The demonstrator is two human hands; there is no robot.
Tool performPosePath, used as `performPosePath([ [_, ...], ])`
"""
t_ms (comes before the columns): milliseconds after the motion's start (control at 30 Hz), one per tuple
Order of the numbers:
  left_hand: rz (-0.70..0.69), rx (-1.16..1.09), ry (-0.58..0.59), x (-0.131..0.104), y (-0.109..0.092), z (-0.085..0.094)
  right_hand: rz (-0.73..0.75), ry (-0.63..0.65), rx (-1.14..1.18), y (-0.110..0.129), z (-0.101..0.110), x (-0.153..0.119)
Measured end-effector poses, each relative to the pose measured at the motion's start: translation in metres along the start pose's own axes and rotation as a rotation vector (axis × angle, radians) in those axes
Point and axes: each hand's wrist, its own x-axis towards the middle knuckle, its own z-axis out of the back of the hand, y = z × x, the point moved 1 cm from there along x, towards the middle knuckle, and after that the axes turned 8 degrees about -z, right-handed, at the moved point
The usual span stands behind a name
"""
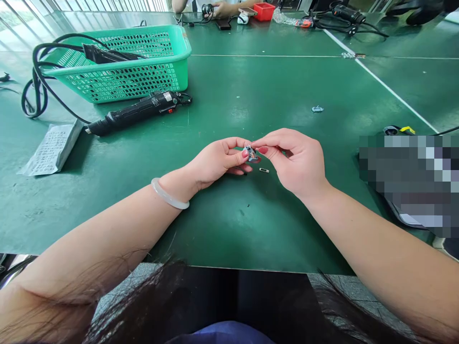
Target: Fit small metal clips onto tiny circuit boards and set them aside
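My left hand (215,161) pinches a small silvery-and-dark part (251,153) between thumb and fingers, above the green table. My right hand (300,160) is closed beside it, thumb and forefinger pressed together at the part's upper right edge. Whether those fingertips grip the part itself or a tiny piece on it cannot be made out. Just below the hands lies a small oblong metal piece (264,170) with a pale middle. Farther off to the right, a small light-blue piece (317,109) rests alone on the table.
A black electric screwdriver (143,111) lies in front of a green plastic basket (179,71) holding another dark tool and cables. At left is a paper packet with writing (52,149). A blurred-out dark object (409,181) stands right. Across the table are a person's hands (225,9) and a red box (264,11).
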Motion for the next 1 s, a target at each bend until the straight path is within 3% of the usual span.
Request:
performPosePath([
  [167,0.05,-0.111,-0.132,0.002,-0.002,-0.001,-0.11,-0.002,-0.162,-0.006,0.005,0.006],
  [333,0.1,-0.214,-0.255,0.003,-0.003,0.003,-0.369,0.38,-0.406,-0.02,0.016,0.014],
  [467,0.125,-0.237,-0.263,0.004,-0.002,0.004,-0.416,0.498,-0.493,-0.024,0.022,0.016],
  [667,0.12,-0.283,-0.341,0.004,-0.003,0.002,-0.408,0.523,-0.521,-0.022,0.021,0.015],
  [833,0.11,-0.262,-0.321,0.003,-0.004,0.001,-0.468,0.512,-0.567,-0.02,0.019,0.014],
  [1000,0.108,-0.234,-0.339,0.003,-0.004,-0.001,-0.265,0.453,-0.494,-0.013,0.011,0.01],
])
